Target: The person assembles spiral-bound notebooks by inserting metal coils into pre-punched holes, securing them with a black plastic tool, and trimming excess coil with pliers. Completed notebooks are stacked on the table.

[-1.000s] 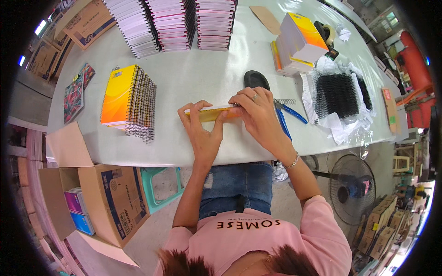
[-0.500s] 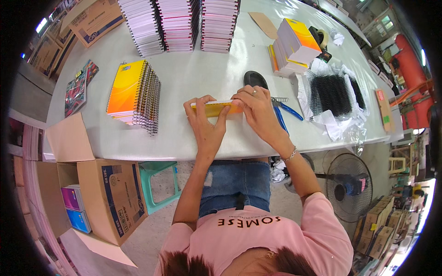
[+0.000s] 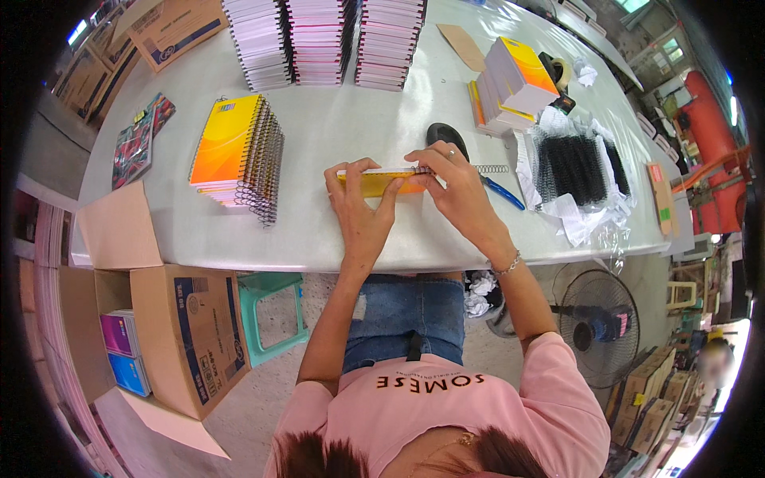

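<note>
Above the table's near edge, a yellow-orange notebook (image 3: pixel 373 186) is held on edge, its pages' side facing up. My left hand (image 3: pixel 358 209) grips its left part between thumb and fingers. At the notebook's right end my right hand (image 3: pixel 458 187) is closed, thumb and fingers pinching a dark binding coil (image 3: pixel 492 169) along the top edge. The coil's free end sticks out to the right past my fingers. Blue-handled pliers (image 3: pixel 508 194) lie just right of this hand, partly hidden by it. A black oval object (image 3: pixel 443 137) sits behind my right hand.
Coil-bound yellow notebooks (image 3: pixel 229 147) are stacked at left, beside patterned booklets (image 3: pixel 135 147). Tall notebook stacks (image 3: pixel 325 48) stand at the back. On the right are unbound yellow books (image 3: pixel 518 76) and black coils (image 3: pixel 572 167) in white wrapping. An open carton (image 3: pixel 191 334) and fan (image 3: pixel 598 323) flank me.
My right hand has shifted slightly right and now pinches the coil at the notebook's top edge. More coil shows beyond the hand, and the pliers are more covered. The view has shifted slightly.
</note>
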`<state>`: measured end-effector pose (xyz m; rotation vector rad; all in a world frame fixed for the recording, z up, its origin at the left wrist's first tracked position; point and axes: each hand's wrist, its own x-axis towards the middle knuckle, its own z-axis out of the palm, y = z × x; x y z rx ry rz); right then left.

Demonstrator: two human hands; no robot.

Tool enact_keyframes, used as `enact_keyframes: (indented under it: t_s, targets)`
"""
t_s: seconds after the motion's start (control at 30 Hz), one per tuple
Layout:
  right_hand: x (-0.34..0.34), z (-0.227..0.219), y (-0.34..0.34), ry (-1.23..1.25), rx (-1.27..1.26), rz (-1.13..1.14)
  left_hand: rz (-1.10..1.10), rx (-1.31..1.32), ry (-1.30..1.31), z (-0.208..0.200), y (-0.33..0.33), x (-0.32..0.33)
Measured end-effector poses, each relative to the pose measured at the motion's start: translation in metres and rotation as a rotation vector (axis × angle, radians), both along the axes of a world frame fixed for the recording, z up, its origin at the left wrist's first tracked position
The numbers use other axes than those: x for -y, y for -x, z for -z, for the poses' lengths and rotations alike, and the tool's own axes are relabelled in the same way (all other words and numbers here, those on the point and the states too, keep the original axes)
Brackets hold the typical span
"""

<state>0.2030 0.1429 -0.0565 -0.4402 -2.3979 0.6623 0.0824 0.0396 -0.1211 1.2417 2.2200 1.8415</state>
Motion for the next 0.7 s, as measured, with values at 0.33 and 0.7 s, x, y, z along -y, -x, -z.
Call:
enact_keyframes:
  t_s: [0.33, 0.7]
  targets:
    - [0.0024, -0.0036, -0.0060, 0.015, 0.102, -0.018, -0.005, -0.017, 0.005, 0.0007, 0.0012, -0.0007]
    - [0.0029, -0.0088, -0.0062, -0.010, 0.190, -0.018, 0.005, -0.004, 0.000, 0.0013, 0.0014, -0.0010]
